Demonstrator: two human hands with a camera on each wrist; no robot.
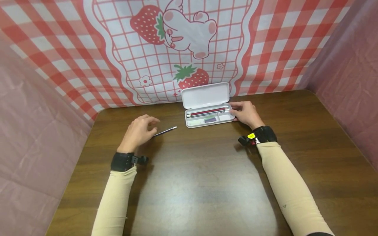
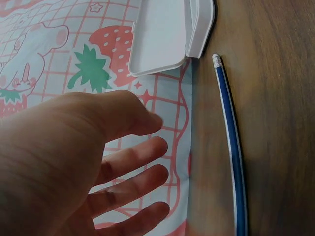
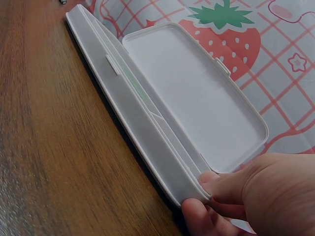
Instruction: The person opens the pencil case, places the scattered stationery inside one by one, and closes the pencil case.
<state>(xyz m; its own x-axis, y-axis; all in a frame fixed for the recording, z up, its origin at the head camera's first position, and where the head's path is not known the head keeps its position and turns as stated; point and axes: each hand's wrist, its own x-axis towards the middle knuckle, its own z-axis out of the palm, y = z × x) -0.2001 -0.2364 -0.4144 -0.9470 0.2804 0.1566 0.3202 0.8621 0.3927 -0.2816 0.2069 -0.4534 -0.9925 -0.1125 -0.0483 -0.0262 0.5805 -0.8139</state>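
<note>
A white pencil case lies with its lid raised at the back of the table. My right hand grips its right end, with the thumb over the rim and the other fingers against the outside. Inside lie several pencils, one of them dark red, and an eraser with a purple sleeve. To the left of the case, a blue pencil with white stripes rests on the wood, its eraser end toward the case. My left hand hovers beside that pencil, fingers loosely bent and holding nothing.
The brown wooden table reaches back to a red checked cloth with strawberry prints, close behind the raised lid. Pink curtains hang along both sides. Each wrist wears a black strap with a small camera.
</note>
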